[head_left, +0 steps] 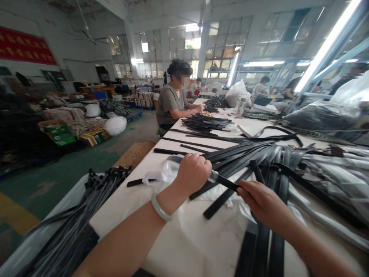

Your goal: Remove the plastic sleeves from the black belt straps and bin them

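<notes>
A black flat strap (226, 182) stretches between my hands above the white table (170, 238). My left hand (193, 173), with a pale green bangle on its wrist, is closed in a fist around the strap. Clear plastic (213, 176) wraps the strap just beside that fist, and crumpled plastic film (167, 169) lies behind and below it. Thumb and fingers of my right hand (256, 198) pinch the strap farther right. Under and beyond my hands lies a large bundle of grey-black straps (239, 156), some running toward the table's front.
At the left, a pale bin (66, 204) is full of wrapped black straps, near a cardboard box (135, 154). Across the table sits a co-worker (173, 102) by a strap pile (206, 122). Plastic-wrapped material (323, 115) and a slanted lamp frame (325, 46) occupy the right.
</notes>
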A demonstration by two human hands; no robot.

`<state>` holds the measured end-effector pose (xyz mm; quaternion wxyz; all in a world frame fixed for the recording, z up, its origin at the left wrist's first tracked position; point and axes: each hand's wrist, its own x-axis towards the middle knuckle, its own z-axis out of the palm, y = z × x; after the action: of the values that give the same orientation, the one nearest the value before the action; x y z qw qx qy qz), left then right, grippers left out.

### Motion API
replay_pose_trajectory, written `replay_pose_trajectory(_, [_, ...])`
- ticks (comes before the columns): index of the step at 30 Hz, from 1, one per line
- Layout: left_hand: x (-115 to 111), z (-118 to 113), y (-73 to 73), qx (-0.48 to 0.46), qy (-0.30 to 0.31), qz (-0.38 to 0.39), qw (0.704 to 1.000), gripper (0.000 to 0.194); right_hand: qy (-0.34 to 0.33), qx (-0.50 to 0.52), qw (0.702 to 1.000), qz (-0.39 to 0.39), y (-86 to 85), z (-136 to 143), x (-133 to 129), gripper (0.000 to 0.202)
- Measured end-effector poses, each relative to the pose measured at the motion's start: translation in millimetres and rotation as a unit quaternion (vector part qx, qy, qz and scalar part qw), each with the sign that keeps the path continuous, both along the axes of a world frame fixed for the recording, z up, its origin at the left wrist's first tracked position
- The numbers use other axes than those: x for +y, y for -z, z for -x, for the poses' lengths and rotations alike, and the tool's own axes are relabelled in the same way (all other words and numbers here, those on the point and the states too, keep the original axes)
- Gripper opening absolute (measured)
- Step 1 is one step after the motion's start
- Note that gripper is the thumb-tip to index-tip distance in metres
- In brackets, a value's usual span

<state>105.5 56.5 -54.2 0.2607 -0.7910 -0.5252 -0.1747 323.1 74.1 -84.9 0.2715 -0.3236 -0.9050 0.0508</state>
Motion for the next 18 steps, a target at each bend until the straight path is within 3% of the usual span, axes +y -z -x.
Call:
replay_pose_trajectory(7, [-3, -12, 3.1, 0.028, 0.051, 0.015, 0.998, 0.012, 0.001, 0.026, 0.999, -0.02, 2.4, 17, -17, 0.027])
replay_pose_trajectory(10, [-1, -7, 0.7, -0.004, 0.023, 0.021, 1.0, 0.013, 0.038, 0.035, 0.999, 0.013, -1.0, 16, -13, 0.022])
replay_pose_trajectory(13, [-4, -9, -0.2, -0.008, 0.033, 0.009, 0.999, 0.014, 0.041, 0.053, 0.996, 0.054, -5.9, 17, -12, 0.035])
replay_pose_trajectory(18, [-14, -28, 2.9, 0.018, 0.091, -0.001, 0.996, 0.012, 0.056, 0.047, 0.997, 0.023, -11.4, 18, -17, 0.021])
